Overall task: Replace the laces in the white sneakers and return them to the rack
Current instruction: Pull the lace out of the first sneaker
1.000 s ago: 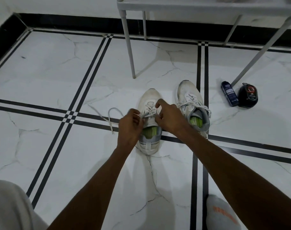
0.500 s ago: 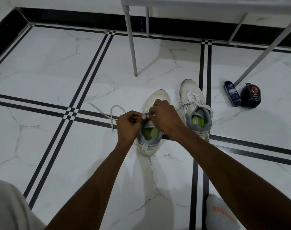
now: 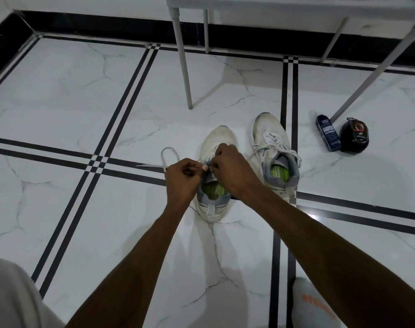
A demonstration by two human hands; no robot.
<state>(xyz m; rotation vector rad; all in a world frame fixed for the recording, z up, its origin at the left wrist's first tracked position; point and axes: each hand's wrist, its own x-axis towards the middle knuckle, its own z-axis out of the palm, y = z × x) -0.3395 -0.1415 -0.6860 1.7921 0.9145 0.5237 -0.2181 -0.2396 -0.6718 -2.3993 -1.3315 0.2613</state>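
Two white sneakers with green insoles stand side by side on the marble floor. Over the left sneaker (image 3: 219, 140) both my hands work at the top eyelets. My left hand (image 3: 181, 178) pinches the white lace (image 3: 169, 153) beside the tongue, and the lace's loose end loops out to the left on the floor. My right hand (image 3: 232, 171) has its fingers curled on the lace over the tongue, hiding the eyelets. The right sneaker (image 3: 269, 136) stands untouched, fully laced, its lace ends hanging loose.
The grey rack (image 3: 249, 2) stands at the far wall, its legs (image 3: 185, 67) coming down behind the sneakers. A blue bottle (image 3: 327, 132) and a round black tin (image 3: 354, 136) lie right of the sneakers. My knees show at the bottom corners.
Both hands slid back from the mid eyelets toward the tongue top. The loose lace on the left has shortened into a tighter loop.
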